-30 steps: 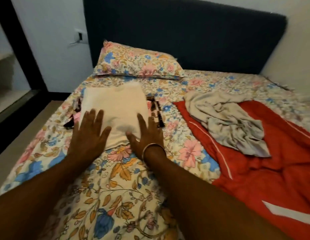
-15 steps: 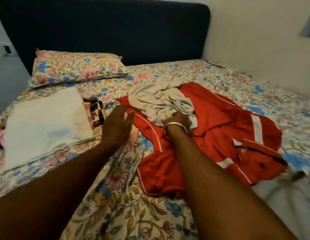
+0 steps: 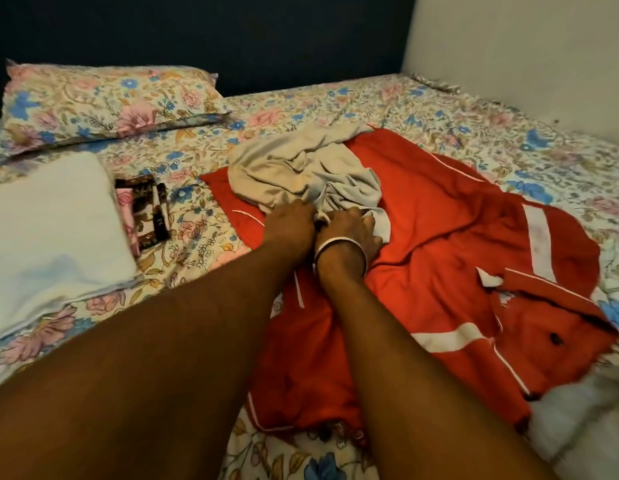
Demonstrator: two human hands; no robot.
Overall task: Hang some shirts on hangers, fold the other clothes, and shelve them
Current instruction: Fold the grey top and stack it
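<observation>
While our forearms reach out over the red shirt [image 3: 439, 258] spread on the floral bed [image 3: 474, 126], we curl the fingers of our left hand [image 3: 290, 223] and right hand [image 3: 349, 226] into the near edge of the crumpled grey garment [image 3: 294, 171] lying on it, with the folded white cloth [image 3: 48, 230] left and the pillow [image 3: 103, 98] beyond.

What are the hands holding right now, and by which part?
Both the left hand and the right hand grip the crumpled grey garment at its near edge, where it lies on the red shirt.
</observation>
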